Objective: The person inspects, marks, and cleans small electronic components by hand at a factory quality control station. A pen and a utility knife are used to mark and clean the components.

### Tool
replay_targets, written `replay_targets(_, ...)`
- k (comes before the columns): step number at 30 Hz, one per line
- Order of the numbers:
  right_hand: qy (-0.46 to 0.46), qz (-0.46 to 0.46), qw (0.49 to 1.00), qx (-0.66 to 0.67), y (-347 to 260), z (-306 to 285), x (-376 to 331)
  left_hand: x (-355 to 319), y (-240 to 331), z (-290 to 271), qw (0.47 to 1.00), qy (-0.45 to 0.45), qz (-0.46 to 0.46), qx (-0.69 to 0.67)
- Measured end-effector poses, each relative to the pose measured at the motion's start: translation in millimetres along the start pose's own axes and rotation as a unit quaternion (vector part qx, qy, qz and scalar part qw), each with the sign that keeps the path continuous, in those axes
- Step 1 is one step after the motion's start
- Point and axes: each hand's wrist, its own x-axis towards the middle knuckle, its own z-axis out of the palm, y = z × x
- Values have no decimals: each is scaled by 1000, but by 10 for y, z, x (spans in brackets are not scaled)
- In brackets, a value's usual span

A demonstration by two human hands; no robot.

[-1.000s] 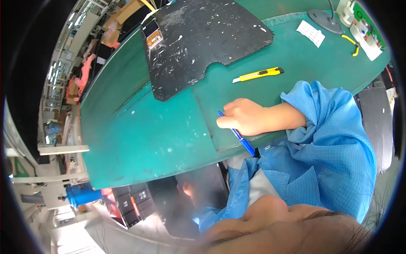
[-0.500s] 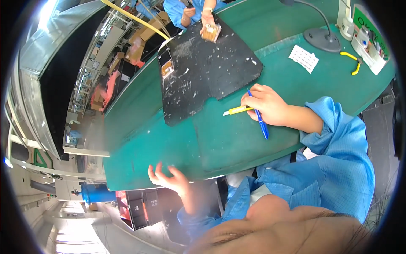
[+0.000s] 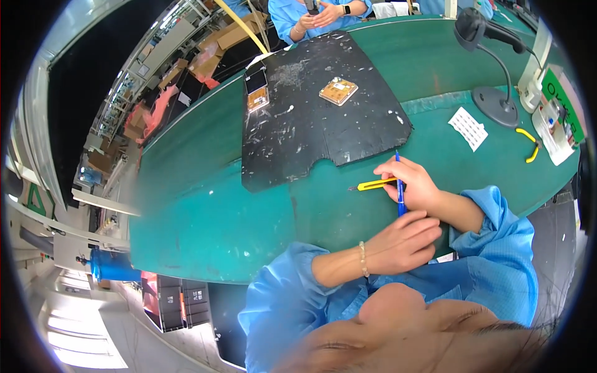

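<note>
The right hand (image 3: 415, 185) hides the rear of the yellow cutter (image 3: 373, 184), the left hand (image 3: 407, 242) covers the lower tip of the blue pen (image 3: 400, 200), and the top edge crops a co-worker (image 3: 287, 15).

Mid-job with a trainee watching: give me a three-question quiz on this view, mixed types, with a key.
1. True or false: the right hand holds both the pen and the cutter.
2. Which lies nearest the base of the stand? A) the cutter B) the sheet C) the pen
3. Fill in: the left hand has a ____ round its wrist.

Key: 1. True. 2. B. 3. Bracelet.
</note>
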Motion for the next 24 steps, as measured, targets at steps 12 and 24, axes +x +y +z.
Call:
replay_targets(12,79,46,995,31,-32,-74,52,-109,-57,9,996,19,8,-90)
replay_targets(24,-10,61,996,59,-25,-112,34,-48,26,-31,996,-38,7,-79)
